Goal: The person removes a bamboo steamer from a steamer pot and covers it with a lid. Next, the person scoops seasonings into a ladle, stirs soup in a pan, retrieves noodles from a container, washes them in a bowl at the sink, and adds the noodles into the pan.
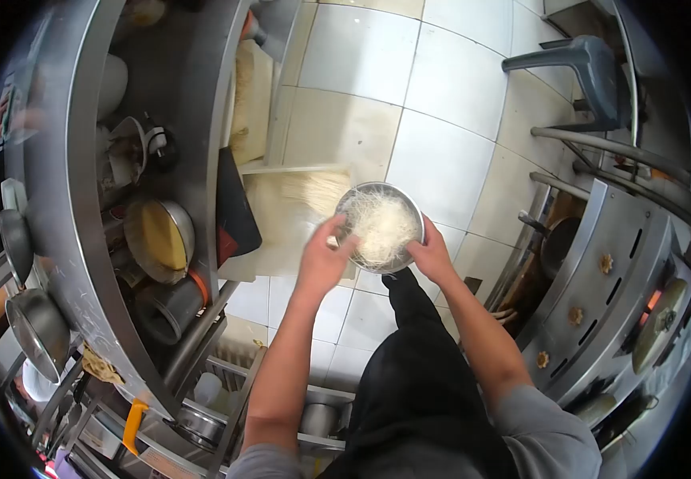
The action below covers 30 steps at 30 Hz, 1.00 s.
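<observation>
A round metal bowl point(418, 214) heaped with thin pale noodles point(383, 230) is between my two hands, above the floor. My left hand point(325, 259), slightly blurred, grips the bowl's left side, its fingers reaching over the rim by the noodles. On the opposite side my right hand point(433, 255) holds the rim, with the thumb over the edge. Just left of the bowl, lower down, lies an open pale container point(270, 259) with more thin noodle strands point(321, 191) at its far end.
To the left runs a steel counter point(82, 199) with a shelf holding a bowl of yellow content point(158, 235) and a dark bucket point(171, 310). A stove point(581, 295) stands on the right, a grey plastic stool point(593, 76) beyond it. White tiles point(441, 160) cover the floor.
</observation>
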Available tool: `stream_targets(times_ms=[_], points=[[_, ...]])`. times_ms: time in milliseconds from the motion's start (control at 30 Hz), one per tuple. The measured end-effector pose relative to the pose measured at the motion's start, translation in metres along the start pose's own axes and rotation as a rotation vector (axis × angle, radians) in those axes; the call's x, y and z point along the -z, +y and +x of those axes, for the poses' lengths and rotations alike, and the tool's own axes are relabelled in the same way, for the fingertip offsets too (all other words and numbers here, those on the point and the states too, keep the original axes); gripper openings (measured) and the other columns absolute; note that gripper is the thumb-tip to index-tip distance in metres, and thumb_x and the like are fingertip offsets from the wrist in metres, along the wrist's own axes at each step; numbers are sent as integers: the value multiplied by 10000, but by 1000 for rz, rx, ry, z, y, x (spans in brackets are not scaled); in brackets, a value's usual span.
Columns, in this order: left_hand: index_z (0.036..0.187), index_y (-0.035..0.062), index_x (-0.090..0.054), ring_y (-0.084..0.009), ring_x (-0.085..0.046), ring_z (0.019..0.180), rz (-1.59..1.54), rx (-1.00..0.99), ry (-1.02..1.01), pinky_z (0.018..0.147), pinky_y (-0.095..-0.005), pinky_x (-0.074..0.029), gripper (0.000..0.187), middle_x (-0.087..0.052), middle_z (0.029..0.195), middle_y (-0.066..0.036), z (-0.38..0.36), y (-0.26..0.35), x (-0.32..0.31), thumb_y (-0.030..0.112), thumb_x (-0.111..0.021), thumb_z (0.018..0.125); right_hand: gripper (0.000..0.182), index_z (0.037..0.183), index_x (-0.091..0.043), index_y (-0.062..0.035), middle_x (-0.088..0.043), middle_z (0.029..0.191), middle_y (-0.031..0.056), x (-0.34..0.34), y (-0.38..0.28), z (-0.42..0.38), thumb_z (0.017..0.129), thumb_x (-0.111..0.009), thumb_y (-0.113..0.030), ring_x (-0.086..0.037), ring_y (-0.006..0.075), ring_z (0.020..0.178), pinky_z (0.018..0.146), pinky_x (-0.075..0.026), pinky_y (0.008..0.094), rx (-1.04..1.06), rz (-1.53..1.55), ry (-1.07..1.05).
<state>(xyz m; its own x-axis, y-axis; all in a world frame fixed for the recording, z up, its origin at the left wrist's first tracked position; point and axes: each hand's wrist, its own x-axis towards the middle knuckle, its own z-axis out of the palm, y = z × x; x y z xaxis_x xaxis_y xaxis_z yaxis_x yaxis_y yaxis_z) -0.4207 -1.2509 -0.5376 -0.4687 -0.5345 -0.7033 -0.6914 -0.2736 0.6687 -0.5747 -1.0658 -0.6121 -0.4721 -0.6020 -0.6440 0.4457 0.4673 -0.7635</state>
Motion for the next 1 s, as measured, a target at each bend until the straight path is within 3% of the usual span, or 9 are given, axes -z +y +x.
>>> stream_targets(times_ms=[33, 200, 367, 533, 600, 667, 733, 800, 1000], points=[[1249, 12, -561, -239, -616, 901, 246, -113, 211, 804, -345, -505, 416, -637, 1120, -137, 10, -8, 2, 185, -654, 881, 709, 1441, -330, 46, -549, 1284, 167, 1, -5, -2, 754, -506, 23, -548, 220, 1180, 1000, -434, 314, -4, 1, -11], [1290, -9, -515, -334, -525, 1189, 821, -468, 311, 1037, -400, -407, 494, -559, 1290, -193, 126, -84, 41, 121, -626, 827, 694, 1431, -358, 31, -556, 1277, 137, 21, -17, 0, 750, -493, 25, -547, 196, 1172, 1010, -419, 307, -56, -35, -18], [1450, 53, -329, -328, -300, 1399, 1490, -317, -183, 1161, -482, -218, 698, -366, 1488, -174, 209, -107, 37, 65, -557, 790, 634, 1382, -421, 25, -576, 1216, 92, 42, -15, -5, 752, -492, 12, -546, 165, 1116, 958, -428, 284, -86, -82, 54], [1373, 56, -441, -313, -430, 1303, 1528, -329, -72, 1100, -488, -306, 580, -492, 1376, -160, 210, -116, 16, 81, -551, 804, 631, 1386, -421, 17, -574, 1219, 82, 55, 8, -14, 758, -489, 18, -542, 160, 1119, 961, -424, 282, -110, -22, 80], [1187, 64, -582, -290, -535, 1117, 1578, -289, -124, 978, -485, -379, 389, -608, 1152, -116, 190, -115, 11, 104, -565, 801, 634, 1391, -406, 26, -567, 1245, 115, 56, 12, -16, 760, -468, 35, -541, 179, 1162, 999, -410, 292, -133, -34, 90], [1018, 80, -634, -268, -550, 969, 1488, -494, 132, 889, -471, -396, 236, -620, 964, -77, 149, -146, 11, 130, -576, 796, 628, 1386, -411, 27, -570, 1238, 113, 54, 11, -17, 760, -465, 37, -545, 177, 1152, 990, -415, 291, -126, -17, 92], [1037, 76, -630, -271, -545, 983, 1504, -497, 91, 903, -480, -394, 258, -611, 955, -89, 104, -178, 14, 154, -579, 796, 622, 1380, -416, 27, -573, 1232, 111, 52, 7, -20, 760, -461, 39, -550, 175, 1141, 981, -420, 290, -121, -3, 96], [1050, 76, -619, -271, -539, 990, 1541, -239, -293, 908, -455, -396, 285, -588, 952, -103, 61, -175, 20, 167, -596, 781, 613, 1374, -422, 26, -578, 1225, 107, 50, 2, -22, 762, -457, 42, -554, 172, 1132, 971, -426, 289, -143, -4, 104], [1120, 11, -581, -334, -519, 1040, 1072, -523, 26, 950, -441, -405, 371, -555, 1074, -171, 114, -131, 23, 120, -604, 766, 597, 1365, -428, 32, -581, 1220, 106, 52, 3, -24, 768, -455, 43, -556, 168, 1129, 966, -429, 290, -137, -20, 127]])
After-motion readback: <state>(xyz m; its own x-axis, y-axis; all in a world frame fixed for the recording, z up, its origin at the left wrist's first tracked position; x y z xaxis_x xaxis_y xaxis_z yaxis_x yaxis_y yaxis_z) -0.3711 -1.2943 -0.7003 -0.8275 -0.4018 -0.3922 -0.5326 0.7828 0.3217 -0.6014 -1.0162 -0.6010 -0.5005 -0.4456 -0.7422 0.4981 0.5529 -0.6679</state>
